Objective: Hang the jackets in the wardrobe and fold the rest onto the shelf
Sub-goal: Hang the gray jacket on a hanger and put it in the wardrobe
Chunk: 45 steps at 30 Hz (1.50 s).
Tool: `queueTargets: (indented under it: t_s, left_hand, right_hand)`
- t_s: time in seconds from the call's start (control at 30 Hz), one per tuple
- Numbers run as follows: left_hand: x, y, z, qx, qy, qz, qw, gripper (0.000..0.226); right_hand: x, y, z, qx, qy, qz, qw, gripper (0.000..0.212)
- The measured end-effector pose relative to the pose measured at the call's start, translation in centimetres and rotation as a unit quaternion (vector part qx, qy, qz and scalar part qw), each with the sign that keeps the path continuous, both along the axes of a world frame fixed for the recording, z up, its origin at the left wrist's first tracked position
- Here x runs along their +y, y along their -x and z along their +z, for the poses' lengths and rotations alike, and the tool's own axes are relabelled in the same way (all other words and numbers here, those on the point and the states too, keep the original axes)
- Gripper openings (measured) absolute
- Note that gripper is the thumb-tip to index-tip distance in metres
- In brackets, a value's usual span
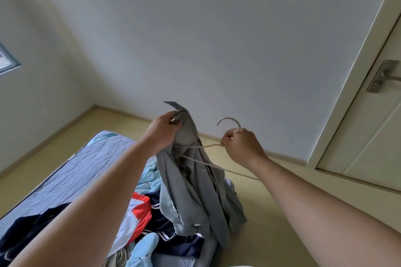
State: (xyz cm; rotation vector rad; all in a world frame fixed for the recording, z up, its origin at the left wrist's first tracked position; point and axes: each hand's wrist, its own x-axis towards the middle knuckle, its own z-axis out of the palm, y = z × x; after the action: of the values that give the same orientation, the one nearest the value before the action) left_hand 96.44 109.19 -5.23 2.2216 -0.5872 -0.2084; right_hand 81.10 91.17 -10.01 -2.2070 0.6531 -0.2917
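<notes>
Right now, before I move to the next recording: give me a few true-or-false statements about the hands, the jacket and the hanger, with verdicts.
1. The left hand grips the grey jacket near its top. True.
2. The right hand holds nothing. False: it grips the hanger just below the hook.
3. The grey jacket already hangs in a wardrobe. False: it is held up over the mattress, and no wardrobe is in view.
4. A pile of clothes lies on the mattress. True.
</notes>
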Motion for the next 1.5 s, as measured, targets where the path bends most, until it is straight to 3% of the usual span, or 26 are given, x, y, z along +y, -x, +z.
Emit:
queueTargets:
  t_s: [0.13, 0.27, 0.4, 0.5, 0.67, 0.7, 0.77, 0.83, 0.9, 0.93, 1.03, 1.17, 1.4, 1.5]
  left_hand:
    - [-1.2, 2.5, 1.7, -0.039, -0.047, -0.069, 0.996, 0.029]
    - [-2.0, 4.8, 3.0, -0.012, -0.033, -0.162, 0.986, 0.02]
    - [-2.6, 6.5, 3.6, -0.04, -0.129, -0.236, 0.962, 0.005]
    - [-2.6, 7.2, 3.9, -0.061, -0.156, -0.245, 0.955, 0.017]
    - [-1.6, 7.0, 5.5, -0.084, -0.255, -0.298, 0.916, 0.031]
    - [-1.5, 6.8, 5.9, -0.101, -0.223, -0.283, 0.927, 0.032]
    - [-2.0, 5.4, 5.6, -0.213, -0.163, -0.216, 0.939, 0.02]
    - [-3.2, 4.6, 5.1, -0.299, -0.209, -0.23, 0.902, 0.024]
    - [-4.0, 3.9, 4.1, -0.281, -0.296, -0.245, 0.879, 0.014]
    - [-4.2, 3.8, 3.9, -0.283, -0.323, -0.246, 0.869, 0.022]
    - [-4.5, 3.1, 3.9, -0.32, -0.281, -0.254, 0.868, 0.036]
    - [-4.7, 1.8, 5.4, -0.382, -0.291, -0.239, 0.844, 0.021]
    - [-4.4, 0.4, 8.3, -0.439, -0.233, -0.183, 0.849, 0.021]
    - [-4.3, 0.1, 9.8, -0.464, -0.235, -0.178, 0.835, 0.032]
  right_hand:
    - [0.9, -0.7, -0.1, -0.03, 0.019, -0.012, 0.999, 0.03]
    - [0.9, -1.2, 0.6, -0.09, -0.074, -0.056, 0.992, 0.011]
    - [1.0, -1.0, 1.1, -0.117, -0.187, -0.054, 0.974, 0.047]
    - [0.9, -0.8, 0.8, -0.099, -0.23, -0.058, 0.966, 0.02]
    - [0.7, -0.4, 0.3, -0.113, -0.238, -0.127, 0.956, 0.016]
    - [0.6, -0.3, 0.5, -0.124, -0.237, -0.123, 0.956, 0.015]
    - [0.6, -0.1, 0.9, -0.146, -0.221, -0.103, 0.959, 0.017]
    - [0.7, -0.3, 1.7, -0.168, -0.202, -0.08, 0.962, 0.02]
    - [0.8, -0.6, 2.5, -0.186, -0.199, -0.069, 0.96, 0.02]
    - [0.9, -0.6, 3.0, -0.191, -0.207, -0.069, 0.957, 0.019]
    - [0.9, -0.3, 4.2, -0.196, -0.223, -0.068, 0.952, 0.023]
    - [0.2, 0.0, 5.6, -0.214, -0.28, -0.014, 0.936, 0.017]
    - [-1.9, -0.1, 2.4, -0.127, -0.251, -0.03, 0.959, 0.053]
    - [-1.7, -0.9, 0.4, -0.069, -0.295, -0.084, 0.949, 0.073]
